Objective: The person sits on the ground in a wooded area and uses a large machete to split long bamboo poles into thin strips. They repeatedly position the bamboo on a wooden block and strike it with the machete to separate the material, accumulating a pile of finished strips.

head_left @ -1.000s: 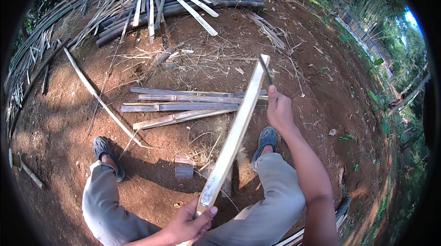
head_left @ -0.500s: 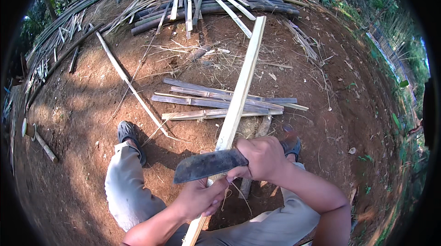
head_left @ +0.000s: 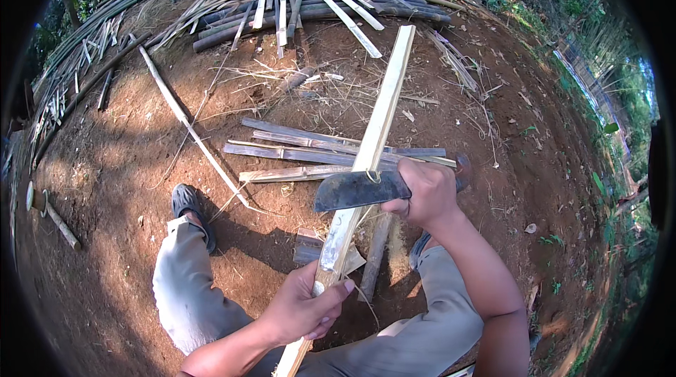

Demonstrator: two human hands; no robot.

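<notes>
In the head view, looking down, the left hand (head_left: 306, 308) sits near 6 o'clock, its fingers wrapped around a long pale bamboo strip (head_left: 385, 102) and its thumb laid across the top, pointing to 2 o'clock. The strip slants from 1 o'clock down past 6, between the person's knees. The right hand (head_left: 428, 190), just below 3 o'clock, is closed in a fist on the handle of a broad dark knife (head_left: 352, 191); its forearm rises from 5 o'clock. The blade points to 9 o'clock and lies across the strip near the middle of the view, with a thin, pale curl (head_left: 373, 177) at its upper edge. Beyond the strip, toward 10 o'clock, several split bamboo pieces (head_left: 296, 155) lie on brown soil (head_left: 141, 165). A heap of poles and strips (head_left: 296, 7) spreads from 10 to 12 o'clock
</notes>
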